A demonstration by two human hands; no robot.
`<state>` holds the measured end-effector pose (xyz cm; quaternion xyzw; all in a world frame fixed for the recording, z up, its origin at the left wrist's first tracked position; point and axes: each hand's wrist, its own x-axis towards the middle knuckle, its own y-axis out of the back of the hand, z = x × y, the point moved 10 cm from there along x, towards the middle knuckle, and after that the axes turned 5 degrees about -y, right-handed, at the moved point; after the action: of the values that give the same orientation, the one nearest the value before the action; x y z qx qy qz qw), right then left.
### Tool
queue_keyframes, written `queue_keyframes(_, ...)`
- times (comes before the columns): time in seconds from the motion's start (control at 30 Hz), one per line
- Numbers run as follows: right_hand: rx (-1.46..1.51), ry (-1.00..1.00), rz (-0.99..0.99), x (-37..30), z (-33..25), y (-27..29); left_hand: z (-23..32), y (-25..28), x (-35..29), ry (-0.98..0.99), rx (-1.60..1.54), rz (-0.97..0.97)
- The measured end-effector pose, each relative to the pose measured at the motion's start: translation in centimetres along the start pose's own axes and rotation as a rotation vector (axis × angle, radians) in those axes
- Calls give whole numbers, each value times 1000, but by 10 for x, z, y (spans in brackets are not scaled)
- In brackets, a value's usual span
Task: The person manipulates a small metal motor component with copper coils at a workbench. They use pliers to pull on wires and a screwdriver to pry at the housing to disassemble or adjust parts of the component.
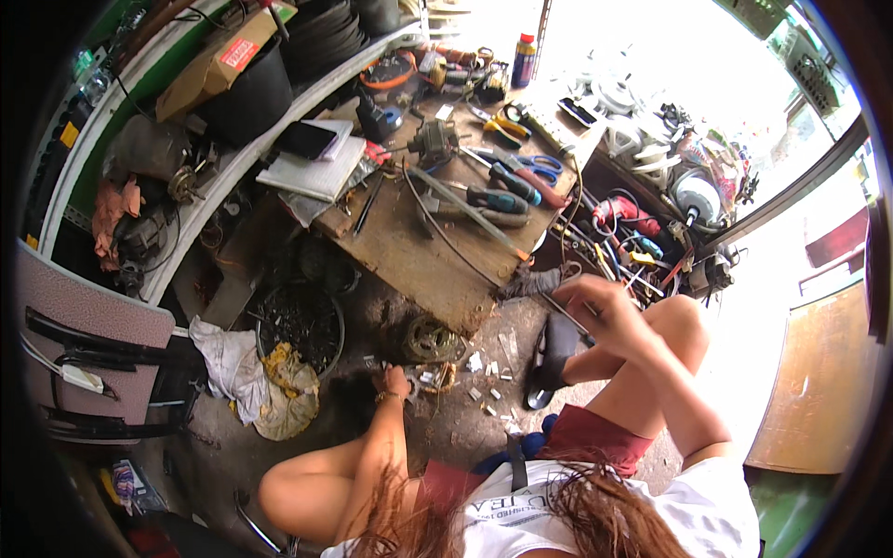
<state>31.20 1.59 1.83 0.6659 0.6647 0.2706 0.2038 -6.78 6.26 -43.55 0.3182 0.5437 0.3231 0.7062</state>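
My left hand (393, 382) is low over the floor, its fingers curled on something too small or hidden to name. Beside it lies a round metal part with a brownish edge (445, 378). Just beyond is a round greenish, wire-like coil (433, 341). Small white pieces (476, 362) are scattered on the floor to the right. My right hand (606, 314) is raised off the table's near right corner, slightly blurred, with fingers bent round a thin-shafted tool (564, 307). A dark grey, rough-looking lump (529, 282) sits at the shaft's left end; whether they are joined is unclear.
The wooden table (409, 263) ahead carries pliers (502, 200), blue-handled scissors (541, 167) and a notebook (312, 167). A tub of dark scraps (299, 325) and crumpled cloths (231, 367) lie left. Tools fill a bin (633, 244) at right; my sandalled foot (551, 361) is near.
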Motion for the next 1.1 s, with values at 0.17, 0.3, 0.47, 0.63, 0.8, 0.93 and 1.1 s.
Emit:
queue_keyframes(0.17, -8, -13, 2, -11, 22, -18, 49, 30, -31, -130, -61, 98)
queue_keyframes(0.3, -13, 136, 8, 15, 6, -14, 24, 55, -20, -261, -282, 13)
queue_keyframes(0.47, -169, -24, 179, 66, 41, 21, 90, 220, -66, -414, -313, 63)
queue_keyframes(0.63, -420, 105, 406, 131, 67, 13, 139, 324, -114, -592, -663, 206)
queue_keyframes(0.8, -689, -110, 275, 179, 116, -37, 189, 331, -121, -716, -951, 273)
queue_keyframes(0.93, -851, -54, 308, 185, 100, -39, 221, 315, -106, -744, -1082, 198)
queue_keyframes(1.1, -815, -138, 254, 183, 100, -19, 235, 313, -107, -679, -704, 330)
